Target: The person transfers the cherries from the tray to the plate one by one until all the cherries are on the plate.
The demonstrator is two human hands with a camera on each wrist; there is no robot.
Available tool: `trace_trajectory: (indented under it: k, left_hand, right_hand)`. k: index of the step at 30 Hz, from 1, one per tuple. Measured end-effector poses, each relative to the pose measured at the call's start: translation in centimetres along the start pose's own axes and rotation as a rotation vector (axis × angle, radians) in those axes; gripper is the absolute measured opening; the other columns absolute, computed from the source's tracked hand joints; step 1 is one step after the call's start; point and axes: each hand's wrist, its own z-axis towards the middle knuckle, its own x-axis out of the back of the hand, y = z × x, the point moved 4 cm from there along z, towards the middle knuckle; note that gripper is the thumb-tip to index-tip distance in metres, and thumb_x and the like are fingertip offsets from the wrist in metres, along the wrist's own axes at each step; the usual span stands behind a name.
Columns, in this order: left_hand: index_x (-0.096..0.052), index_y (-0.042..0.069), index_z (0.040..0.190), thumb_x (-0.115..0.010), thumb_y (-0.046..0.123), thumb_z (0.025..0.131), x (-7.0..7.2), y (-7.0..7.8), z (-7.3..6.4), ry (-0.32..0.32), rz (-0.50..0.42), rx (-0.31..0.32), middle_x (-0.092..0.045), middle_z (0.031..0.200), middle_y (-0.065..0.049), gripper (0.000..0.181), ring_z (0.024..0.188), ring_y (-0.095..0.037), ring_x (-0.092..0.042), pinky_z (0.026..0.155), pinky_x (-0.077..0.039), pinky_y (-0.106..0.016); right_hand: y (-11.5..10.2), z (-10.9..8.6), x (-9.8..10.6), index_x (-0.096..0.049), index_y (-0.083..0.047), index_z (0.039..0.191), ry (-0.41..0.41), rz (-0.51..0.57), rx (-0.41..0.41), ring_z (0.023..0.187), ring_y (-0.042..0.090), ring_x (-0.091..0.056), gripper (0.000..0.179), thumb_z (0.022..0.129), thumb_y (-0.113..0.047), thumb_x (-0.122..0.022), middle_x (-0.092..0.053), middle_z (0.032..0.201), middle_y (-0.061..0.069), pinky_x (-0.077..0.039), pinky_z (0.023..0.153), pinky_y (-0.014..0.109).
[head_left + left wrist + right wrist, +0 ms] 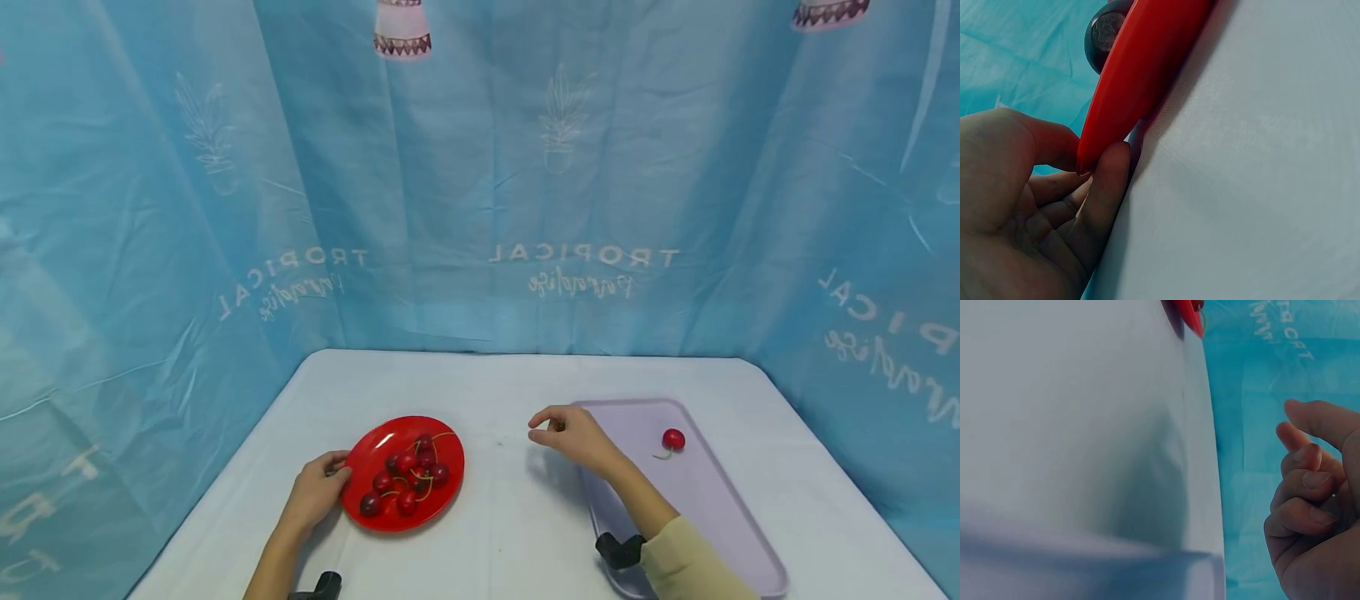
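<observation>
My left hand (317, 492) pinches the left rim of a red plate (365, 467) between thumb and fingers. In the left wrist view, the plate's rim (1138, 69) sits between the fingertips, low over the white cloth. Several dark red cherries (406, 462) with green stems lie on the plate. My right hand (576, 435) hovers by the left edge of a pale lilac tray (645, 412), holding nothing. Its thumb and index finger stand a little apart, the other fingers bent, as the right wrist view shows. One cherry (673, 439) with its stem lies in the tray.
A white cloth (510, 533) covers the table under the plate and tray. Blue printed curtains (487, 183) hang close behind the table and along both sides. Between plate and tray runs a strip of bare cloth.
</observation>
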Motion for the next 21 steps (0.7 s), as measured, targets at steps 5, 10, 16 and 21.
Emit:
trace_trajectory:
  k: [5,10,16,21]
  left_hand:
    - [-0.057,-0.005,0.125,-0.053,0.013,0.092,0.0,0.1,-0.1,-0.01,-0.005,0.009,-0.061,0.112,-0.016,0.038,0.106,-0.034,-0.056,0.087,-0.051,-0.046]
    - [-0.056,-0.006,0.125,-0.053,0.012,0.092,0.0,0.2,-0.1,-0.008,0.002,0.005,-0.061,0.112,-0.017,0.038,0.107,-0.034,-0.056,0.088,-0.051,-0.046]
    - [-0.056,-0.006,0.126,-0.054,0.012,0.091,0.0,0.4,-0.2,-0.006,-0.006,-0.002,-0.061,0.114,-0.018,0.039,0.107,-0.034,-0.056,0.087,-0.052,-0.045]
    - [-0.056,-0.006,0.126,-0.054,0.013,0.092,0.2,0.2,-0.3,-0.016,-0.003,-0.007,-0.06,0.116,-0.019,0.04,0.11,-0.037,-0.055,0.088,-0.051,-0.047]
  right_hand:
    - [0.5,-0.6,0.8,-0.073,-0.012,0.101,0.028,-0.026,0.004,0.058,0.016,-0.047,0.022,0.085,-0.027,-0.072,-0.057,0.068,0.006,-0.04,0.051,0.03]
    - [1.2,-1.1,1.4,-0.073,-0.01,0.101,0.031,-0.045,0.004,0.06,0.017,-0.049,0.023,0.085,-0.027,-0.072,-0.055,0.067,0.001,-0.041,0.052,0.03]
    - [2.0,-1.8,2.2,-0.073,-0.01,0.101,0.039,-0.067,-0.016,0.062,0.017,-0.05,0.022,0.085,-0.026,-0.072,-0.056,0.068,0.0,-0.043,0.053,0.028]
    - [2.7,-2.3,2.6,-0.073,-0.011,0.101,0.04,-0.078,-0.026,0.06,0.017,-0.05,0.021,0.085,-0.025,-0.073,-0.055,0.067,0.0,-0.043,0.052,0.028]
